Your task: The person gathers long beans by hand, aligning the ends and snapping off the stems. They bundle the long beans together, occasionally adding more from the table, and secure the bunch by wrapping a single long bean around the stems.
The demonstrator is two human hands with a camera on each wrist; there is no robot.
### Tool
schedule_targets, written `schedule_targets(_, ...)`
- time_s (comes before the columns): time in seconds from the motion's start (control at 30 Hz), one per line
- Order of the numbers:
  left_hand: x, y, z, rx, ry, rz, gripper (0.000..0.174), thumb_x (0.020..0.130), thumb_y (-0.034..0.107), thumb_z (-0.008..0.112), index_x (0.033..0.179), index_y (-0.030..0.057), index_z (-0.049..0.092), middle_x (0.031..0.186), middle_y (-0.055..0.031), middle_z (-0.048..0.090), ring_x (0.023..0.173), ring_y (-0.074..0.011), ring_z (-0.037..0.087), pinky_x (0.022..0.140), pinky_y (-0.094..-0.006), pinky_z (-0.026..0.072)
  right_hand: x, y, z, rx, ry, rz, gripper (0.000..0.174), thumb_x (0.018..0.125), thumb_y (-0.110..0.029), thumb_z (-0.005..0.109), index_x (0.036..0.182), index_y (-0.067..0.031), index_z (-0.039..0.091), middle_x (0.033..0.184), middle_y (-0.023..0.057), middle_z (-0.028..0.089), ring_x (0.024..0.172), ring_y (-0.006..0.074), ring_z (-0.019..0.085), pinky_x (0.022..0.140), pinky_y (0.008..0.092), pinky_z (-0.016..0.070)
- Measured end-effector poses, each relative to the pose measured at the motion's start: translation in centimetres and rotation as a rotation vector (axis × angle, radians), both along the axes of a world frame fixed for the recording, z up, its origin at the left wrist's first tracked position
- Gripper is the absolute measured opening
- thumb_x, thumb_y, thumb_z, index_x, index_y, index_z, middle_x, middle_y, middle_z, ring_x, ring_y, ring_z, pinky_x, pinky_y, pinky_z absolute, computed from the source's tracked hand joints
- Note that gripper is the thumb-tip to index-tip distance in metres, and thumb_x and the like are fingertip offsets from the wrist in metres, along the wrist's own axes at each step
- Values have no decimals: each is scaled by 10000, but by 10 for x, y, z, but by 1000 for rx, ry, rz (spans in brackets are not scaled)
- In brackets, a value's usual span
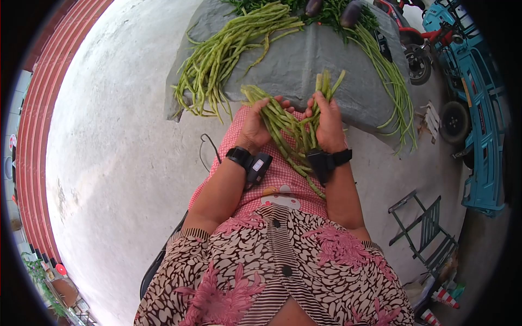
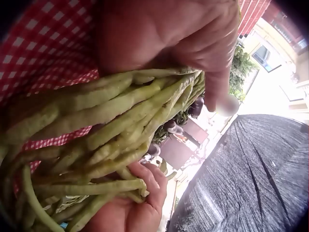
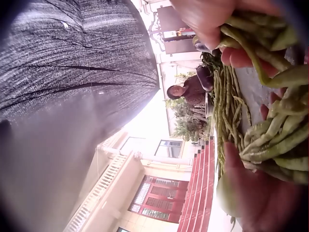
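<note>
Both hands are over the lap, close to the near edge of the grey-covered table (image 1: 304, 60). The left hand (image 1: 255, 126) grips a bundle of long green beans (image 1: 276, 118), its thumb laid over them near their ends. In the left wrist view the bean bundle (image 2: 120, 108) lies across the palm and trails down toward the wrist. My right hand (image 1: 329, 124) holds a smaller bunch of long beans (image 1: 324, 83), whose ends stick up past the thumb. Between the hands the beans droop in bent loops over the pink checked apron (image 1: 239, 136).
A heap of long beans (image 1: 228, 46) hangs over the table's left edge, with thinner beans (image 1: 387, 81) at the right. Eggplants (image 1: 350, 14) lie on leafy greens at the back. A folding stool (image 1: 424, 228) and a blue vehicle (image 1: 484, 125) stand right. Another person (image 3: 193, 94) is across the table.
</note>
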State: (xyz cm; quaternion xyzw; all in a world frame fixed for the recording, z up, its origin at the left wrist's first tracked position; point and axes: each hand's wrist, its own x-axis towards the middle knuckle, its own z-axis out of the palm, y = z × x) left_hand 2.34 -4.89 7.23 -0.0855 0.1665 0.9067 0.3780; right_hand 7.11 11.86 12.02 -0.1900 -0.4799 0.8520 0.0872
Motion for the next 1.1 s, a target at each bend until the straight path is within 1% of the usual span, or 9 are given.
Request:
schedule_targets(0.17, 0, -1, -9, -151, 123, -62, 524, 884, 169, 613, 1343, 48, 392, 1016, -157, 609, 964, -295, 617, 905, -429, 503, 3, -10, 12, 54, 0, 131, 156, 968, -220, 549, 984, -72, 505, 783, 20, 555, 582, 99, 542, 516, 266, 495)
schedule_targets(0.27, -2, -3, -11, -126, 133, -123, 517, 898, 163, 606, 1355, 60, 388, 1017, -147, 610, 946, -275, 626, 889, -410, 516, 8, -11, 26, 57, 36, 125, 157, 968, -219, 550, 989, -71, 505, 781, 16, 552, 588, 91, 541, 528, 266, 493)
schedule_targets(0.47, -2, 1, -17, -172, 169, -43, 436, 909, 129, 596, 1301, 57, 420, 1034, -107, 609, 931, -242, 628, 864, -387, 524, 11, -5, 36, 79, 41, 54, 148, 973, -216, 540, 973, -72, 504, 788, 21, 548, 625, 96, 545, 578, 278, 489)
schedule_targets(0.67, 1, -1, -6, -138, 212, -69, 374, 909, 136, 602, 1248, 72, 459, 1056, -80, 599, 980, -220, 611, 889, -375, 506, -1, -19, 13, 302, -64, 65, 217, 983, -222, 521, 1058, -18, 532, 902, 48, 615, 756, 113, 583, 683, 264, 505)
schedule_targets(0.77, 1, 1, -5, -78, 205, -65, 337, 912, 155, 605, 1219, 78, 490, 1062, -69, 599, 983, -207, 607, 905, -366, 491, -7, -21, -1, 269, -6, 187, 269, 985, -237, 520, 1117, -3, 531, 989, 77, 643, 846, 133, 602, 748, 266, 509)
schedule_targets(0.87, -2, -1, -17, -89, 177, -120, 354, 909, 173, 613, 1231, 70, 508, 1092, -75, 603, 1002, -213, 607, 927, -364, 480, -9, -29, -1, 238, 17, 187, 284, 980, -247, 523, 1110, 5, 529, 1028, 101, 653, 891, 149, 616, 772, 295, 508)
schedule_targets(0.97, 3, 3, -8, -171, 218, -41, 392, 913, 186, 611, 1264, 47, 506, 1139, -93, 608, 1041, -226, 604, 946, -372, 472, -8, -26, -13, 618, -21, 245, 285, 977, -238, 538, 1117, 10, 537, 1071, 129, 645, 943, 190, 622, 821, 327, 500)
schedule_targets(1.07, 3, 3, -14, -171, 207, -29, 377, 901, 124, 625, 1246, 11, 525, 1128, -112, 630, 1007, -233, 632, 890, -365, 514, -4, -31, -18, 967, -2, 249, 315, 925, -220, 577, 1099, 34, 508, 1053, 221, 637, 962, 350, 636, 815, 411, 490)
schedule_targets(1.1, 2, 2, -17, -173, 201, -34, 376, 899, 122, 628, 1243, 11, 526, 1132, -115, 630, 1012, -235, 631, 892, -366, 514, -3, -32, -15, 989, -19, 254, 330, 908, -221, 596, 1101, 31, 508, 1055, 231, 631, 973, 370, 627, 823, 422, 486)
